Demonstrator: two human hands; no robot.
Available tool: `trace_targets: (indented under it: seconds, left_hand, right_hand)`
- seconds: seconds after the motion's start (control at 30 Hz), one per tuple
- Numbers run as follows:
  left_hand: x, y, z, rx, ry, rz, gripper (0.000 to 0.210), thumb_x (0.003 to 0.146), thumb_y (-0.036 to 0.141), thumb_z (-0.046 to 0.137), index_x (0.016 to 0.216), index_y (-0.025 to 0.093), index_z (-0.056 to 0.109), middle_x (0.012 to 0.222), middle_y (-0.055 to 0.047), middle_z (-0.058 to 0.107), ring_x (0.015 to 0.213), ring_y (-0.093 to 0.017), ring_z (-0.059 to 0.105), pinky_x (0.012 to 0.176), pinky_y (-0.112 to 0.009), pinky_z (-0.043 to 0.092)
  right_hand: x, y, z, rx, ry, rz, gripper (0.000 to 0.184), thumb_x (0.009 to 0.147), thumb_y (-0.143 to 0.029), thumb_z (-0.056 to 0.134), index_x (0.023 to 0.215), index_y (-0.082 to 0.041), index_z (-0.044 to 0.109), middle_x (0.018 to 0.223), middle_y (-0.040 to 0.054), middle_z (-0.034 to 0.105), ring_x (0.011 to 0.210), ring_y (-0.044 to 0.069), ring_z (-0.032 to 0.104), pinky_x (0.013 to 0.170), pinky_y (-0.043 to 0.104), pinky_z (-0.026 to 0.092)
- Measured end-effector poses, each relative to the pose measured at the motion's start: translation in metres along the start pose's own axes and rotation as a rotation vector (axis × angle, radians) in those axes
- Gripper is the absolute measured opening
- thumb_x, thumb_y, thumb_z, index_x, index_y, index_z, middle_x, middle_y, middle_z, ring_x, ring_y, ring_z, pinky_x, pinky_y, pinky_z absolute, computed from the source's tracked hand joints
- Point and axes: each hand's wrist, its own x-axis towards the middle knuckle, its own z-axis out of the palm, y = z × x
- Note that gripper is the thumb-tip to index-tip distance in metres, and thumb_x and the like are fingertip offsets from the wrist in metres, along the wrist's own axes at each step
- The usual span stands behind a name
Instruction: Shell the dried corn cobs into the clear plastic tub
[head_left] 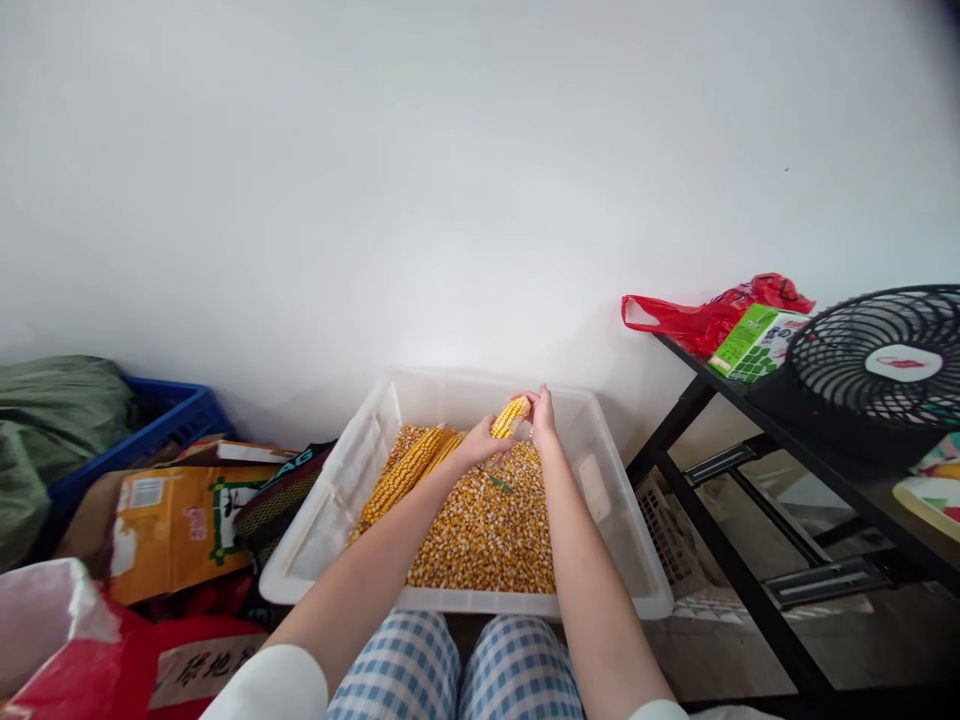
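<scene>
Above the loose corn kernels (487,550), my left hand (480,440) is closed round the lower end of a yellow corn cob (510,418). At the cob's upper end is my right hand (543,412), its fingers curled against it; part of the cob's near side looks pale. Several whole corn cobs (409,470) lie side by side on the kernels to the left of my hands. A small green piece (501,485) rests on the kernels just below. All of this sits inside a translucent white plastic bin (315,530) in front of my knees.
On the right stands a black table (810,440) bearing a black fan (892,350), a green-and-white box (757,340) and a red plastic bag (705,315). Left of the bin are an orange cardboard box (169,520), a blue crate (180,410) and a red bag (127,660). A white wall (465,180) rises behind.
</scene>
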Motion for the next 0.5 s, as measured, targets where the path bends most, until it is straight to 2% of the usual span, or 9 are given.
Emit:
trace_targets:
  seconds: [0.13, 0.27, 0.33, 0.43, 0.5]
  left_hand:
    - [-0.002, 0.003, -0.006, 0.179, 0.059, 0.08, 0.038, 0.066, 0.028, 0.058, 0.101, 0.017, 0.049, 0.079, 0.0, 0.06, 0.056, -0.012, 0.056, 0.051, -0.022, 0.043]
    - [-0.006, 0.009, -0.005, 0.497, 0.159, 0.154, 0.042, 0.065, 0.034, 0.06, 0.104, 0.021, 0.05, 0.083, -0.002, 0.064, 0.075, -0.019, 0.061, 0.064, -0.025, 0.044]
    - [-0.008, 0.012, -0.003, 0.628, 0.181, 0.137, 0.047, 0.065, 0.036, 0.06, 0.108, 0.021, 0.048, 0.084, -0.004, 0.065, 0.079, -0.021, 0.061, 0.067, -0.026, 0.043]
    - [-0.011, 0.016, 0.003, 0.759, 0.174, 0.111, 0.042, 0.067, 0.039, 0.057, 0.104, 0.019, 0.049, 0.085, -0.007, 0.065, 0.082, -0.023, 0.062, 0.068, -0.027, 0.043]
    - [-0.012, 0.017, 0.008, 0.788, 0.137, 0.121, 0.038, 0.068, 0.04, 0.056, 0.099, 0.019, 0.05, 0.084, -0.007, 0.065, 0.08, -0.022, 0.062, 0.067, -0.026, 0.043]
  right_hand:
    - [0.003, -0.002, -0.003, -0.027, 0.115, -0.004, 0.055, 0.084, -0.054, 0.027, 0.056, -0.016, 0.055, 0.05, 0.0004, 0.058, 0.048, 0.012, 0.053, 0.048, 0.022, 0.039]
    - [-0.001, -0.006, 0.001, 0.091, 0.095, 0.118, 0.06, 0.084, -0.058, 0.02, 0.061, -0.015, 0.055, 0.053, 0.0055, 0.06, 0.05, 0.015, 0.056, 0.05, 0.025, 0.042]
    - [-0.002, -0.007, -0.001, 0.146, 0.23, 0.059, 0.057, 0.085, -0.055, 0.018, 0.061, -0.016, 0.052, 0.056, 0.006, 0.06, 0.053, 0.015, 0.056, 0.053, 0.025, 0.042]
    - [0.0, -0.004, -0.011, 0.235, 0.57, -0.123, 0.048, 0.086, -0.048, 0.013, 0.064, -0.019, 0.045, 0.06, 0.0025, 0.057, 0.059, 0.013, 0.056, 0.056, 0.023, 0.042]
    - [0.003, 0.001, -0.016, 0.252, 0.641, -0.157, 0.047, 0.085, -0.046, 0.006, 0.064, -0.021, 0.038, 0.057, 0.0005, 0.053, 0.057, 0.013, 0.055, 0.055, 0.024, 0.043]
